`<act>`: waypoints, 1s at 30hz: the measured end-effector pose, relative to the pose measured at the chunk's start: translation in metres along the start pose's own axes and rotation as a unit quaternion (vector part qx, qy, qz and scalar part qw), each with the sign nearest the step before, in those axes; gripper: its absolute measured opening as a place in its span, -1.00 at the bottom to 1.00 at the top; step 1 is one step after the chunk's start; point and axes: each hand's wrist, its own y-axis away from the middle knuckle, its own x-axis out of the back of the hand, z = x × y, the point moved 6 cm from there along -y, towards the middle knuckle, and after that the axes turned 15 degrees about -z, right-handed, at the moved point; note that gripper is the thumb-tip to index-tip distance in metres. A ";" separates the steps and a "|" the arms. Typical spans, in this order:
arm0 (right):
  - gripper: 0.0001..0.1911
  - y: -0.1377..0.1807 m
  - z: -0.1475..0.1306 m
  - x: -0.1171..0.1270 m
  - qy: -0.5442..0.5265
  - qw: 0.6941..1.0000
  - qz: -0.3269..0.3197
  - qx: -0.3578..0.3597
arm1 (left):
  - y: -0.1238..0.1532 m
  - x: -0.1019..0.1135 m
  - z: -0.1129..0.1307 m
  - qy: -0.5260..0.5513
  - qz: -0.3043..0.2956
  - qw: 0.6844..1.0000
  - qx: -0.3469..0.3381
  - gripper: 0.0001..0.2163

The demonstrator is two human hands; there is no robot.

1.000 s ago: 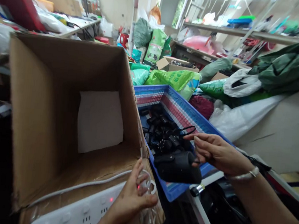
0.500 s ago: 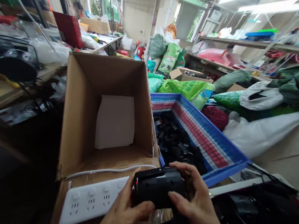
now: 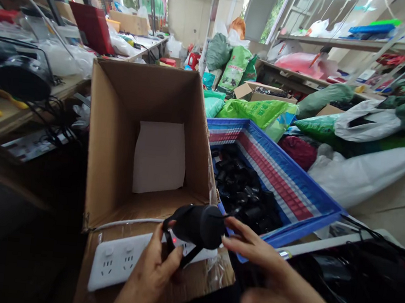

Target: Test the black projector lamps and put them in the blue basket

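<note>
Left hand pinches the black device by its thin bracket, lower centre of frame. Right hand is loose-fingered, its tips touching the device's side. It looks light, hard and smooth, so the rounded body seems the best place to hold. Underneath lies a white power strip on the cardboard box, with a blue basket at right amid workshop clutter.

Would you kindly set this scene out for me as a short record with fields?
Left hand: pinches the black device by its black loop
Right hand: fingertips touch the device's side
Beneath the device: white power strip, a red light lit
Behind: open cardboard box with a white sheet inside
Right of box: blue basket of black parts
</note>
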 end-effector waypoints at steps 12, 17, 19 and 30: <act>-0.41 -0.060 0.118 0.007 -0.065 0.969 0.226 -0.072 | 0.000 0.004 0.013 0.006 -0.114 0.993 -0.002 -0.51; -0.83 -0.064 0.095 -0.003 -0.058 0.976 0.203 -0.055 | 0.011 0.018 0.023 0.057 -0.101 0.992 -0.039 -0.53; -0.81 -0.057 0.092 -0.008 -0.066 0.977 0.190 -0.072 | 0.015 0.027 0.030 0.078 -0.091 0.990 -0.072 -0.55; -0.85 -0.044 0.062 -0.033 -0.045 0.993 0.086 -0.065 | 0.031 0.054 0.045 0.126 -0.029 0.975 -0.183 -0.64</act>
